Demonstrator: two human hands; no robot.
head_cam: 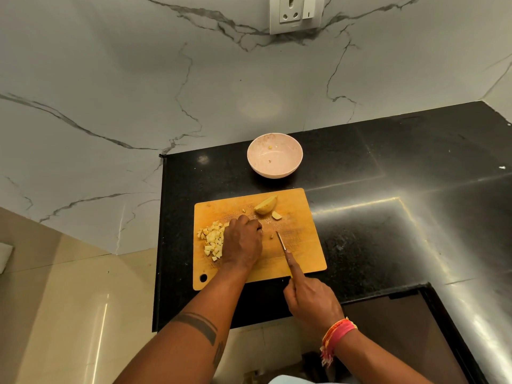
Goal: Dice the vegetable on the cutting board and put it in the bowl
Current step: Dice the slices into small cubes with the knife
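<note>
Wooden board (299,245) bears pale cubes (212,241); left grip (243,242) curled beside them, right grip (311,299) clasps knife (281,241).

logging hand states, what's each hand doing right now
Left hand: curled beside the pale diced vegetable pieces; whether it holds anything cannot be told.
Right hand: holding the small knife.

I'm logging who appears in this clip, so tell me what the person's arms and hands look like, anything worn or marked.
Both forearms are bare, no sleeves. The left forearm carries dark band tattoos. The right wrist wears a bundle of orange, pink and yellow threads with loose frayed ends. No rings or gloves are visible.
</note>
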